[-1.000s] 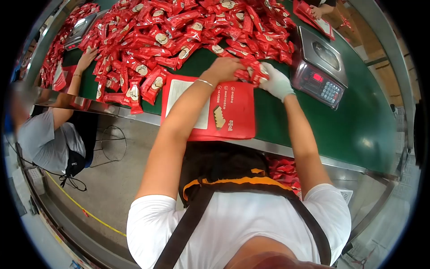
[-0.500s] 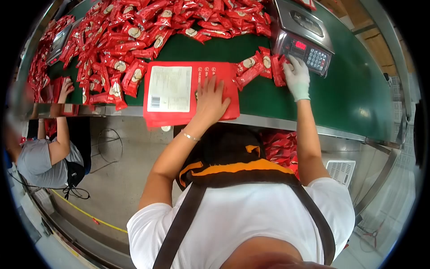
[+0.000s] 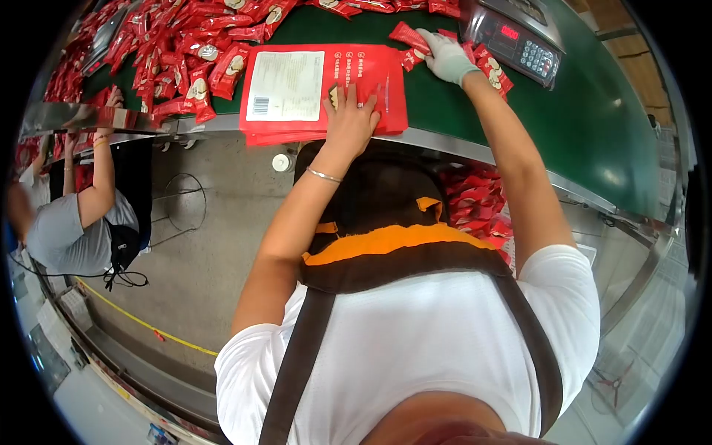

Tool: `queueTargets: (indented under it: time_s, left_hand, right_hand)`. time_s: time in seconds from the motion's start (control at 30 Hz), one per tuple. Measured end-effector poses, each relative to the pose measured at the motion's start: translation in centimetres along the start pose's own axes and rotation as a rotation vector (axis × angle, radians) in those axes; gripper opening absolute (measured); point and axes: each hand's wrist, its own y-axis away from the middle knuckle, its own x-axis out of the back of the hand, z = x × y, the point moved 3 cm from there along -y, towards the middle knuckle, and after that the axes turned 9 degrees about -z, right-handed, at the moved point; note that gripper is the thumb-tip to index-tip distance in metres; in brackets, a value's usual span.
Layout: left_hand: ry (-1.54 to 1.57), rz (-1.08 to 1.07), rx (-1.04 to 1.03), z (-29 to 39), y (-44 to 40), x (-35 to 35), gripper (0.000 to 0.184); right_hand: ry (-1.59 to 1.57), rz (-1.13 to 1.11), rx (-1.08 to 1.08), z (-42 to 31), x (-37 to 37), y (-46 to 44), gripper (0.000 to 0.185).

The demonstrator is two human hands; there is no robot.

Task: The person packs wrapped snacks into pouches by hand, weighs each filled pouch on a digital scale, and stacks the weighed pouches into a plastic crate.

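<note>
My bare left hand (image 3: pixel 350 119) lies with spread fingers on the top pouch of a stack of flat red pouches (image 3: pixel 374 70). The top pouch carries a white label with a barcode. My right hand (image 3: pixel 448 59), in a white glove, reaches over a small group of red snack packets, its fingers stretched out. Its fingertips touch or sit beside one red snack packet (image 3: pixel 406 35); the hand partly covers others. Another snack packet (image 3: pixel 492 70) lies right of the glove, near the digital scale (image 3: pixel 515 37).
A large heap of red packets (image 3: pixel 200 48) covers the far left of the green table (image 3: pixel 571 111). More red packets (image 3: pixel 475 200) sit below the table edge. At the left, another person (image 3: pixel 89 215) in a grey shirt works at the same table.
My right hand has moved left, from the packet beside the scale to the left part of the small group. My left hand stays on the pouches. The view has shifted, so the table appears higher.
</note>
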Motion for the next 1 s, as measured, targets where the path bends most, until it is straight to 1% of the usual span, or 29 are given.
queueTargets:
  time_s: [0.03,0.07,0.1,0.13,0.17,0.23,0.27,0.33,0.37,0.43,0.47,0.53,0.57,0.6,0.7,0.77,0.8,0.87,0.9,0.93,0.97,1.0]
  left_hand:
    - [0.012,-0.01,0.004,-0.3,-0.2,0.0,0.041]
    - [0.002,0.001,0.007,-0.8,-0.6,0.1,0.041]
    - [-0.008,-0.032,0.016,-1.2,-0.9,0.2,0.04]
    - [-0.013,-0.071,0.021,-1.3,-1.1,0.0,0.039]
    - [-0.012,-0.063,0.02,-1.0,-1.9,1.5,0.039]
    - [0.21,-0.483,0.26,-0.8,-3.6,5.0,0.041]
    - [0.209,-0.481,0.259,-0.6,-4.2,5.3,0.041]
    - [0.026,-0.433,0.308,-0.2,-6.1,5.4,0.051]
    - [0.023,-0.432,0.294,-0.1,-7.0,4.8,0.051]
    - [-0.106,-0.53,0.352,0.2,-8.5,3.1,0.06]
    - [-0.11,-0.524,0.336,0.6,-9.0,3.4,0.06]
    - [-0.156,-0.674,0.34,0.9,-8.9,4.3,0.065]
    - [-0.171,-0.752,0.312,1.4,-8.9,5.1,0.069]
    - [-0.177,-0.758,0.309,1.7,-8.7,5.0,0.069]
    - [-0.172,-0.718,0.341,2.0,-9.0,5.3,0.064]
    - [-0.289,-0.762,0.26,2.3,-8.8,4.3,0.054]
    - [-0.293,-0.759,0.261,2.2,-8.7,3.2,0.054]
    - [-0.31,-0.689,0.255,2.1,-8.9,1.9,0.044]
    - [-0.352,-0.681,0.273,2.6,-8.6,2.5,0.039]
    - [-0.358,-0.68,0.279,2.3,-8.7,2.8,0.039]
    - [-0.327,-0.628,0.256,2.2,-8.5,2.8,0.038]
    - [-0.296,-0.577,0.232,2.1,-8.2,2.9,0.036]
  right_hand:
    - [-0.005,0.006,0.003,-0.4,0.0,0.0,0.055]
    - [0.008,-0.095,-0.02,-0.6,-0.1,-0.5,0.058]
    - [0.023,-0.199,-0.044,-1.5,0.7,-0.7,0.062]
    - [-0.045,-0.277,-0.103,-2.6,1.1,0.1,0.066]
    - [-0.116,-0.301,-0.155,-3.5,1.3,1.2,0.068]
    - [-0.289,-0.348,-0.265,-5.3,2.0,3.7,0.072]
    - [-0.312,-0.368,-0.324,-6.3,2.6,5.0,0.074]
    - [-0.284,-0.267,-0.329,-6.7,2.2,7.2,0.07]
    - [-0.284,-0.259,-0.341,-6.3,1.3,7.7,0.07]
    - [-0.326,-0.029,-0.326,-5.2,0.6,8.8,0.062]
    - [-0.322,-0.018,-0.338,-5.3,1.3,9.0,0.062]
    - [-0.503,0.169,-0.417,-6.9,3.0,9.5,0.056]
    - [-0.435,0.162,-0.342,-7.3,2.4,9.3,0.056]
    - [-0.297,-0.052,-0.357,-7.7,1.3,9.5,0.058]
    - [-0.281,-0.037,-0.364,-7.6,1.3,10.0,0.06]
    - [-0.298,-0.081,-0.333,-7.6,1.5,10.1,0.062]
    - [-0.3,-0.076,-0.333,-7.8,1.8,10.1,0.062]
    - [-0.481,-0.08,-0.371,-8.0,2.5,10.2,0.064]
    - [-0.482,-0.072,-0.364,-8.6,3.4,10.2,0.064]
    - [-0.603,-0.005,-0.336,-9.5,4.4,10.5,0.063]
    - [-0.729,0.056,-0.313,-10.3,4.7,11.0,0.062]
    - [-0.739,0.053,-0.317,-10.7,4.3,11.5,0.062]
